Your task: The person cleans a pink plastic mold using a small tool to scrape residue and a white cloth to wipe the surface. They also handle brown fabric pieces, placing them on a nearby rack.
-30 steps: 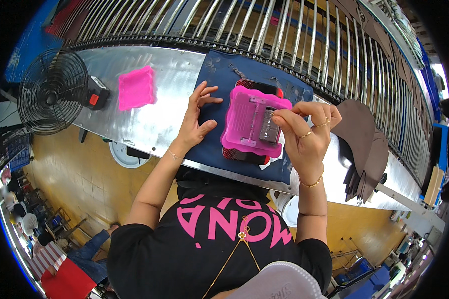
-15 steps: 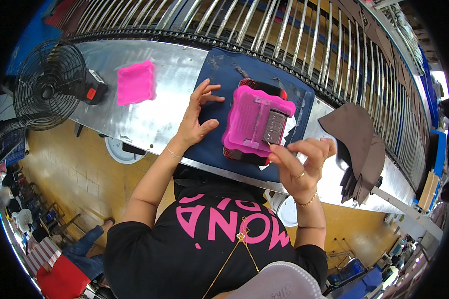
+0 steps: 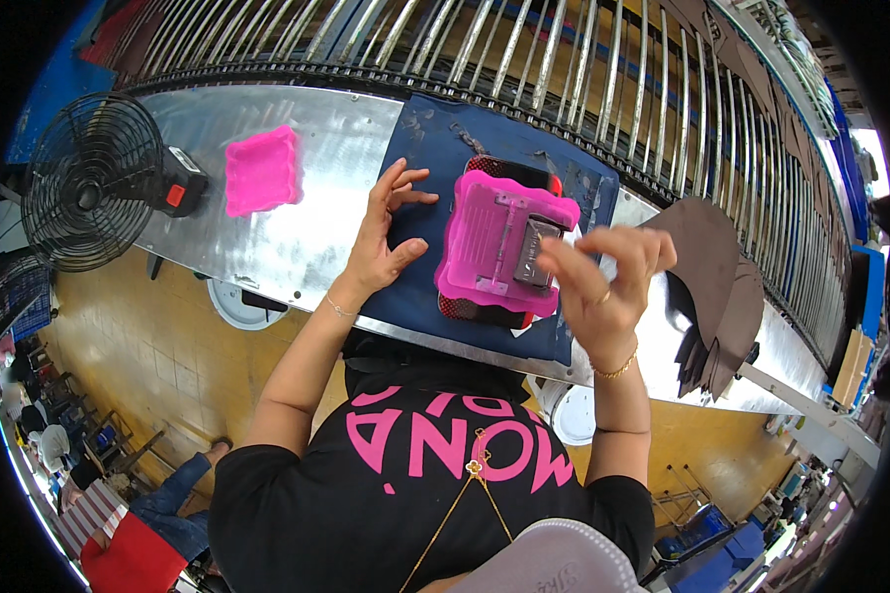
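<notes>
A pink wavy-edged tray (image 3: 473, 247) lies on a black-and-red object (image 3: 504, 170), on the dark blue mat (image 3: 420, 326). A pale strip (image 3: 505, 240) crosses the tray, and a dark grey block (image 3: 536, 253) sits toward its right side. My right hand (image 3: 608, 296) is over the tray's right edge beside the block. Its thumb and fingertips are drawn together and blurred; anything between them is too small to make out. Left of the tray, my left hand (image 3: 386, 237) rests by the mat with its fingers apart, holding nothing.
A pink wavy-edged piece (image 3: 262, 170) lies on the metal table (image 3: 336, 138), near a black fan (image 3: 91, 183). Brown visor-shaped pieces (image 3: 697, 257) hang over the table at right. A rack of metal bars (image 3: 504, 64) runs along the far side.
My right hand has lifted from the block's near end and moved up and slightly right, its fingertips now blurred. The left hand and the tray have hardly moved.
</notes>
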A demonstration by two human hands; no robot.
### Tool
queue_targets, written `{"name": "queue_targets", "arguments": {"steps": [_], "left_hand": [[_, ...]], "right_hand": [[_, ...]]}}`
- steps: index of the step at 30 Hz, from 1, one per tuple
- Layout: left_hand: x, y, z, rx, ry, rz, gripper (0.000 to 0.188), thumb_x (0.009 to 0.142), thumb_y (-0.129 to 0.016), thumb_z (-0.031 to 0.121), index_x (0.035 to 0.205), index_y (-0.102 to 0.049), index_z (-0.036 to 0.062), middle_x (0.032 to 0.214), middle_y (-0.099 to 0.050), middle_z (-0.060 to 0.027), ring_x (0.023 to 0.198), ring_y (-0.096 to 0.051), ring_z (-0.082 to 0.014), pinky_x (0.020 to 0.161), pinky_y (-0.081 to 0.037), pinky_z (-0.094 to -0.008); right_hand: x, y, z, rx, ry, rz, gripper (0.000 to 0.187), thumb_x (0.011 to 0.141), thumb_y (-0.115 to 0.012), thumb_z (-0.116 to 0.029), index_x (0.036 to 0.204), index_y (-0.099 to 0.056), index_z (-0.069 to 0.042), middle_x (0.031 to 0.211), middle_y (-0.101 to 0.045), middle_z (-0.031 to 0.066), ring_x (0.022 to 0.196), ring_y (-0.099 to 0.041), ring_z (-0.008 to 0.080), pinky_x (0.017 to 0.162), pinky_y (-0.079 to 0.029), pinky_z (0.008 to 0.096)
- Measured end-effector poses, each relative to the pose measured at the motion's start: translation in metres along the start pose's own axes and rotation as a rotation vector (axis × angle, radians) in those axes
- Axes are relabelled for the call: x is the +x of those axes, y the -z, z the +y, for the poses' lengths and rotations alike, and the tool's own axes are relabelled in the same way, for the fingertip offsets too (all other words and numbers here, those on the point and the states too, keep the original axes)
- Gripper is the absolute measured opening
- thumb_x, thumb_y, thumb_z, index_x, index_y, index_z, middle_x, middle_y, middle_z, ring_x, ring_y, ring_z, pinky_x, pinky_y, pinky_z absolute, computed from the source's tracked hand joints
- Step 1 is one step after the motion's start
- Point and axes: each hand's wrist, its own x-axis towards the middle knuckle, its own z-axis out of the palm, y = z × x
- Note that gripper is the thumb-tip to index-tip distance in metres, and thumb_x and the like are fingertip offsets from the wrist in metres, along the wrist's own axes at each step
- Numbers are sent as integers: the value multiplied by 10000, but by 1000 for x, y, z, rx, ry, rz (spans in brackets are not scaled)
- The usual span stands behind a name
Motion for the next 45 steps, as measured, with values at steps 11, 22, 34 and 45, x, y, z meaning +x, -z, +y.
{"name": "queue_targets", "arguments": {"steps": [11, 22, 34, 45], "left_hand": [[1, -1, 2, 10, 7, -5, 992, 819, -707, 586, 1549, -207, 136, 1412, -473, -173, 1151, -603, -268, 1082, -347, -459], [1, -1, -2, -4, -7, -5, 983, 827, -711, 563, 1549, -205, 128, 1408, -473, -180, 1147, -603, -266, 1083, -348, -454], [1, -1, 2, 18, 6, -17, 966, 831, -718, 538, 1550, -210, 139, 1411, -474, -169, 1153, -600, -264, 1095, -335, -458], [1, 0, 0, 45, 1, -18, 986, 817, -718, 566, 1551, -211, 145, 1410, -476, -166, 1151, -603, -260, 1094, -340, -460]], "right_hand": [[-13, 12, -13, 89, -63, -43, 193, 718, -828, -288, 863, -726, -211, 928, -536, -40, 877, -508, 166, 873, -304, 411], [0, 6, 5, 17, -124, 62, 164, 716, -824, -219, 835, -719, -178, 923, -540, -21, 887, -501, 189, 827, -283, 384], [-5, 10, 3, 40, -168, 107, 161, 736, -821, -222, 851, -718, -178, 940, -528, -5, 894, -504, 183, 822, -276, 383], [-2, 3, -1, 91, -193, 102, 153, 742, -816, -232, 847, -719, -175, 944, -533, -5, 891, -504, 178, 823, -274, 375]]}}
